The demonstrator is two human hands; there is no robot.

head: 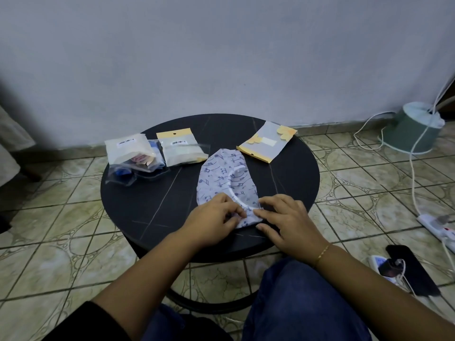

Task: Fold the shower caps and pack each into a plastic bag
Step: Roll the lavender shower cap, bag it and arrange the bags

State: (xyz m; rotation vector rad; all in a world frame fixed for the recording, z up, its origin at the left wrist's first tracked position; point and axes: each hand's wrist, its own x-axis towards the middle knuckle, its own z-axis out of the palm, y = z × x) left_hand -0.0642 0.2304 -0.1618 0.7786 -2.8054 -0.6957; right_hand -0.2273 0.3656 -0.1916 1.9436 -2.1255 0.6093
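A white shower cap (pixel 222 178) printed with blue music notes lies folded in half on the round black table (pixel 157 203). My left hand (pixel 214 217) pinches the cap's near end with curled fingers. My right hand (pixel 285 220) rests beside it, its fingertips pressing the cap's near right edge by the elastic band. An empty plastic bag (pixel 267 141) with a yellow header lies flat at the table's far right. Two filled bags (pixel 182 150) (pixel 130 150) lie at the far left.
A clear bag with dark blue contents (pixel 128 173) lies under the left packets. On the tiled floor at right are a power strip (pixel 435 225), a black phone (pixel 411 269) on a charger, white cables and a green lamp shade (pixel 413 129). My knees are below the table.
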